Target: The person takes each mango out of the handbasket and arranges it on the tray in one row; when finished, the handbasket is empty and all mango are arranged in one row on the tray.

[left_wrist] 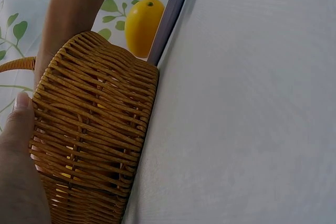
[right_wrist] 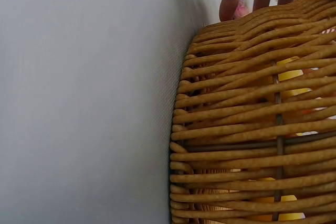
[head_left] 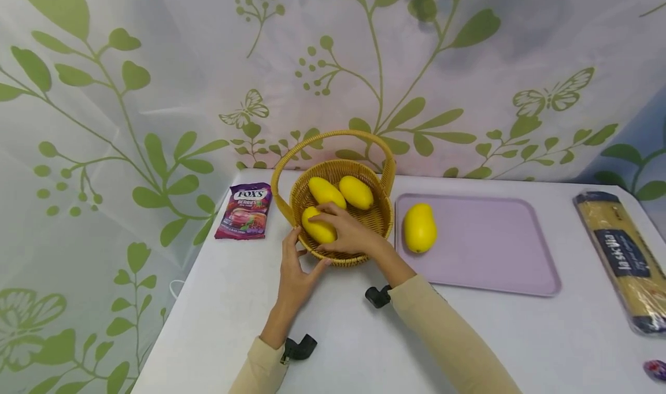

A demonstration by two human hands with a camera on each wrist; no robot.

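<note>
A round wicker basket (head_left: 348, 261) with a tall arched handle stands on the white table. Inside, my right hand (head_left: 351, 232) reaches over the front rim, its fingers and thumb curled round a yellow mango (head_left: 314, 223) at the basket's left side. Two more mangoes, one at the back left (head_left: 326, 192) and one at the back right (head_left: 356, 192), lie beyond it. My left hand (head_left: 295, 272) holds the basket's front left, fingers along the side and thumb at the front rim. In the left wrist view, the left thumb (left_wrist: 18, 121) lies against the woven wall (left_wrist: 94, 129).
Right of the basket, a lilac tray (head_left: 484, 244) bears another yellow mango (head_left: 420, 229) near its left edge. A purple Fox's candy bag (head_left: 244, 212) lies left of the basket. At the far right are a pasta pack (head_left: 624, 261) and a small purple wrapped item (head_left: 655, 369).
</note>
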